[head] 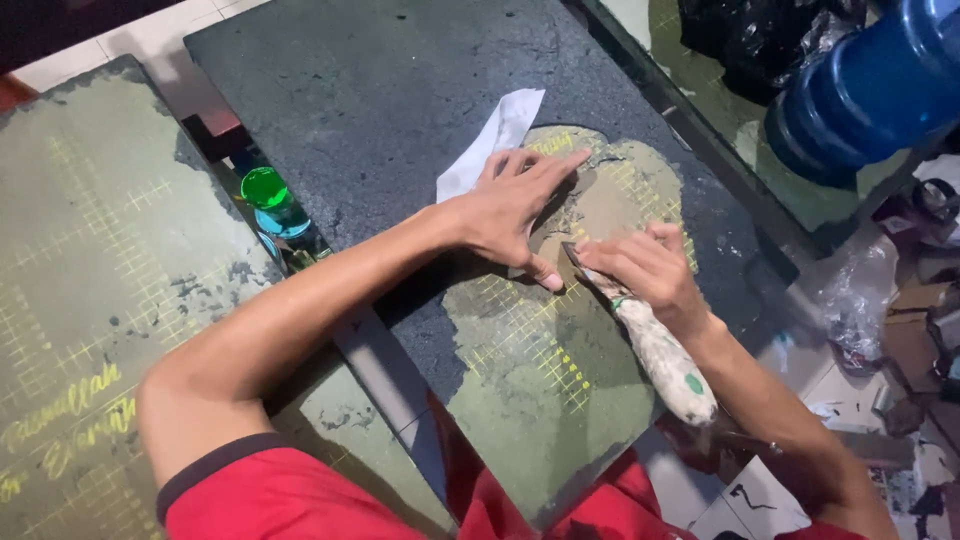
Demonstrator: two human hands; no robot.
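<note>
My left hand lies flat, fingers spread, on a brownish piece of material that rests on a worn green cutting mat with a yellow grid. My right hand grips a cutting knife with a dirty white handle; its blade tip touches the piece just right of my left thumb. A white strip of paper lies under and behind my left hand.
A second worn green mat lies at the left. Between the two mats stands a bottle with a green cap. A blue water jug and black plastic bags sit at the top right. Clutter covers the floor at right.
</note>
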